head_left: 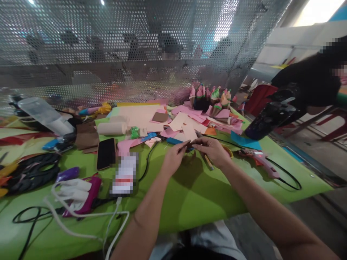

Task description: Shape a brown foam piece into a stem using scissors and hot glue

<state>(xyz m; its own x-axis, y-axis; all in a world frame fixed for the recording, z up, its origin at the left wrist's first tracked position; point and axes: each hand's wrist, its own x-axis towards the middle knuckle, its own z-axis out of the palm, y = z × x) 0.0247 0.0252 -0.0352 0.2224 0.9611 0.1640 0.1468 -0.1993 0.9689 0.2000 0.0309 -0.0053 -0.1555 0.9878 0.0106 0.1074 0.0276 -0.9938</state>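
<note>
Near the middle of the table, my left hand (175, 157) and my right hand (213, 148) meet with fingertips pinched together. Between them is a small dark brown piece (191, 143); its shape and material are mostly hidden by the fingers. Just under my right hand lies a pencil (208, 163). A blue strip (174, 141) rests behind my left hand. Beyond the fingers spread pale pink sheets (179, 121), and a brown square (159, 117) lies on top of them. To the right of my right hand is a pink glue gun (267, 164) with a black cord.
Cone-shaped pink and green crafts (210, 94) stand at the back. On the left are a black phone (106, 153), a lit phone (125, 175), a magenta power strip (90, 195) with cables, and a clear bottle (45, 113). A dark bottle (267, 119) stands right, with a person beyond.
</note>
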